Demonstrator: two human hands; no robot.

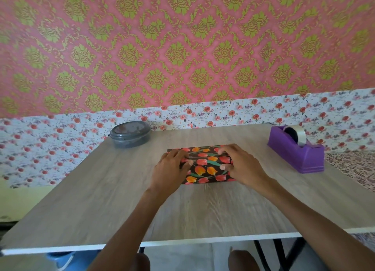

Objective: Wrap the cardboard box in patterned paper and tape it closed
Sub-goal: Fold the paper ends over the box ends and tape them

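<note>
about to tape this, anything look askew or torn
Nothing stands out. The box wrapped in dark tulip-patterned paper lies flat on the wood-grain table, held by left hand and right hand; purple plastic tape dispenser and grey oval lidded container sit upright.

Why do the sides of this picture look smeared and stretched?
Head view, margins: the wide-angle lens stretches the wallpaper and table outward, and blur is strongest there. Head view, centre: the wrapped box and tape dispenser look sharper. Head view overall: the light is soft and even, with only faint shadows.
</note>
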